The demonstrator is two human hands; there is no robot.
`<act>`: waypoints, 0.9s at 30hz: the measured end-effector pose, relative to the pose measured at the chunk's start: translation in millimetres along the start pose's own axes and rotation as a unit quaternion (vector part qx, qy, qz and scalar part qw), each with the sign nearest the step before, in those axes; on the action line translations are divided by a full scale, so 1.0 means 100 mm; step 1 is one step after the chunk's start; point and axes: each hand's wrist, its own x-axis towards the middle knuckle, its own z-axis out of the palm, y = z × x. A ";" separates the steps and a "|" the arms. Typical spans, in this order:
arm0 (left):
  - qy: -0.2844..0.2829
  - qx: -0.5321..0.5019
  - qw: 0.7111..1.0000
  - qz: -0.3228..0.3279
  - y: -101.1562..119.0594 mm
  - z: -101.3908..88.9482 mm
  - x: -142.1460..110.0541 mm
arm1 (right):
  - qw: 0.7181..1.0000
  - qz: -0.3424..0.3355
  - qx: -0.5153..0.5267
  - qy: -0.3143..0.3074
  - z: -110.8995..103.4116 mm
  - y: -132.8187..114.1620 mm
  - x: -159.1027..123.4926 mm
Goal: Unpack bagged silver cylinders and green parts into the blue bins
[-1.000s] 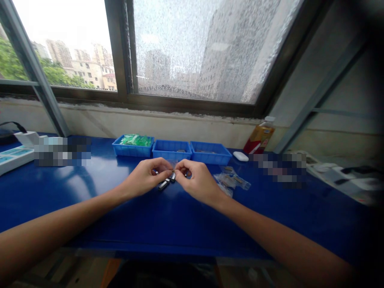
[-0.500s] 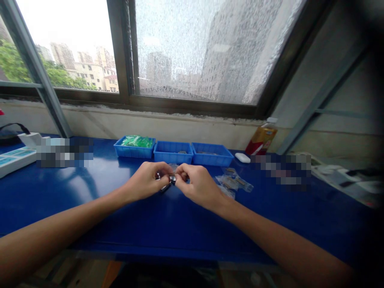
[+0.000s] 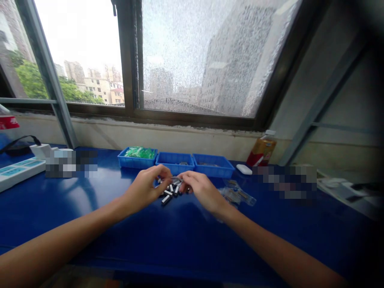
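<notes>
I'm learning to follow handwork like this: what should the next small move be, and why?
Probably draw the thin, blurred item slightly toward the person before either hand lets go. The left hand and right hand seem to pinch it between them, close to the loose black-and-white pieces, so releasing it there might mix it in.

Three bins (image 3: 177, 167) in a row at back of table (image 3: 156, 244), below window (image 3: 195, 64); packets (image 3: 138, 152) in left bin (image 3: 136, 163). Small bars (image 3: 166, 199) in front of bins, between left hand (image 3: 151, 183) and right hand (image 3: 202, 190). Plastic bags (image 3: 240, 196) right, bottle (image 3: 264, 149) behind. Power strip (image 3: 22, 171) far left.
</notes>
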 end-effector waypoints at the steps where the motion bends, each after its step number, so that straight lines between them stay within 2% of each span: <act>1: 0.012 0.013 1.000 0.015 -0.01 0.00 0.00 | 0.998 0.016 0.055 -0.032 0.00 -0.01 0.01; 3: 0.016 0.025 0.999 0.046 -0.03 0.00 -0.01 | 0.991 0.016 0.111 -0.072 0.03 -0.04 0.00; 4: 0.013 0.026 0.998 0.059 -0.03 0.00 -0.01 | 0.991 0.004 0.111 -0.072 0.05 -0.05 -0.01; 6: 0.012 0.025 0.997 0.074 -0.03 0.01 -0.01 | 0.997 -0.032 0.062 -0.036 0.07 -0.06 -0.03; 8: 0.022 0.027 0.997 0.062 0.00 0.01 -0.01 | 0.996 -0.073 -0.036 0.022 0.06 -0.05 -0.05; 10: 0.022 0.012 0.999 0.030 0.03 0.01 -0.02 | 0.977 -0.128 -0.150 0.082 0.02 -0.02 -0.05; 13: -0.013 -0.065 0.997 -0.037 0.08 -0.01 -0.02 | 0.929 -0.201 -0.272 0.150 -0.06 0.01 -0.04; 15: -0.037 -0.127 0.987 -0.093 0.09 -0.01 -0.02 | 0.906 -0.235 -0.314 0.162 -0.09 0.02 -0.06; 17: -0.050 -0.190 0.969 -0.151 0.08 0.01 -0.02 | 0.894 -0.264 -0.331 0.147 -0.07 0.01 -0.08; 19: -0.068 -0.244 0.949 -0.187 0.06 0.02 -0.01 | 0.899 -0.285 -0.313 0.113 -0.03 -0.01 -0.11; 21: -0.076 -0.272 0.939 -0.195 0.04 0.03 0.01 | 0.927 -0.277 -0.242 0.077 0.01 -0.03 -0.12; 24: -0.050 -0.265 0.948 -0.171 0.03 0.03 0.04 | 0.978 -0.192 -0.051 0.055 0.05 -0.03 -0.10; 27: -0.055 -0.264 0.950 -0.155 0.04 0.04 0.03 | 0.989 -0.116 0.063 0.062 0.06 -0.01 -0.06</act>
